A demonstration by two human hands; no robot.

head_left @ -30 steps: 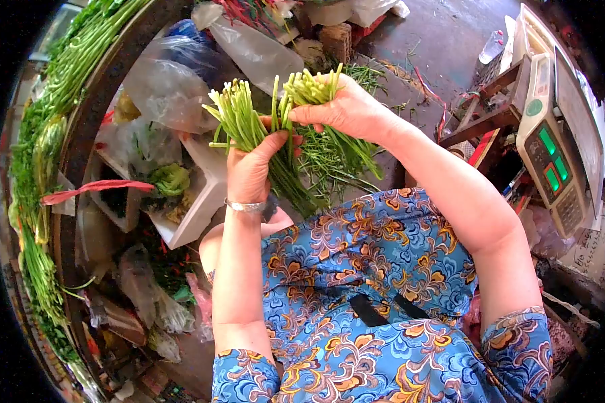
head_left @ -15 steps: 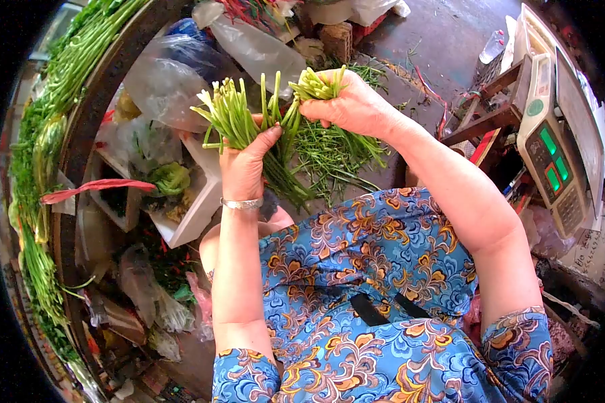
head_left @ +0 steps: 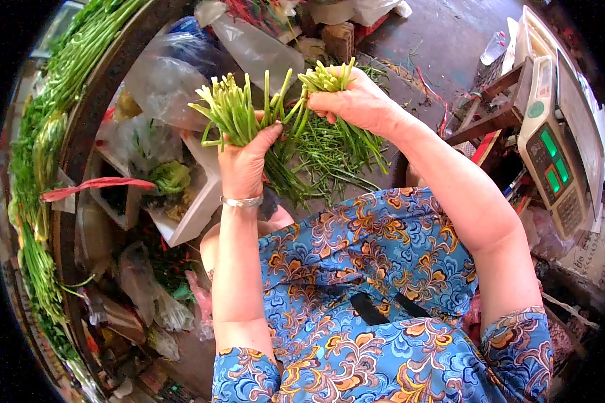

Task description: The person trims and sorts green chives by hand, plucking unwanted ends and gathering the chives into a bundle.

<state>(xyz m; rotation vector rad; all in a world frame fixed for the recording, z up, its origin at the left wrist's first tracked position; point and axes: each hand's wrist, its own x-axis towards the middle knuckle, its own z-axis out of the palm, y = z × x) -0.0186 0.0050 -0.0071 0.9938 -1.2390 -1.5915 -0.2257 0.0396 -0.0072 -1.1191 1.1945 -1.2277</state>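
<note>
My left hand (head_left: 249,158) is wrapped round a thick bunch of green stems (head_left: 228,107), whose pale cut ends point up and whose lower parts hang down behind the hand. Just to the right, my right hand (head_left: 353,104) grips a smaller bunch of stems (head_left: 326,79), its ends poking out above the fingers. A few stems stand between the two hands. Loose green stalks (head_left: 329,158) lie on the surface below and behind my right hand.
A scale (head_left: 551,154) with lit green digits stands at the right beside a wooden frame (head_left: 494,124). Plastic bags (head_left: 168,87) and a white foam box (head_left: 198,195) are at the left. Long greens (head_left: 44,269) line the curved rack. A wooden block (head_left: 337,41) sits at the top.
My right hand has moved slightly right with its bunch, and my left hand slightly left, so the bunches are farther apart. The stems between them lean more to the right.
</note>
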